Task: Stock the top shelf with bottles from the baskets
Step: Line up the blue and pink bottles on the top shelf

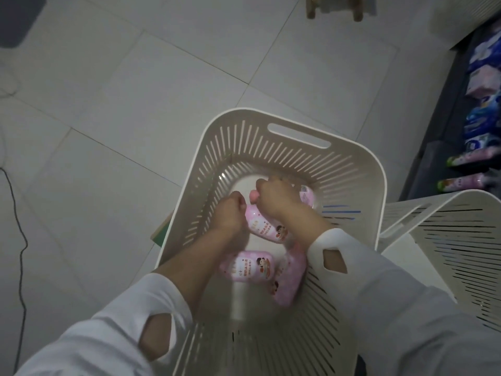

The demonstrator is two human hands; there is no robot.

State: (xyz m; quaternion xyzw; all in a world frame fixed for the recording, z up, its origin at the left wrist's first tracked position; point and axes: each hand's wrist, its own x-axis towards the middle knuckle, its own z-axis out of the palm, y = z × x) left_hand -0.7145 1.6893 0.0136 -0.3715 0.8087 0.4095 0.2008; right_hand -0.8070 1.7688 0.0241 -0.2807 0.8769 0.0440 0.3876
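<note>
Inside the slotted plastic basket (339, 169), hands (230, 213) (276, 198) grip a rounded pink bottle (267, 227).

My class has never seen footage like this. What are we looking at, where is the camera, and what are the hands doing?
No machine here: a person wears a camera on the head, so the single picture looks down along their own arms. A white slatted basket stands on a tiled floor. In it, the right hand curls round the neck of a pink bottle; the left hand curls against its side, though a real grip is hard to confirm. Two more bottles lie nearer the person. A second basket stands to the right, beside a dark shelf of packets.
</note>
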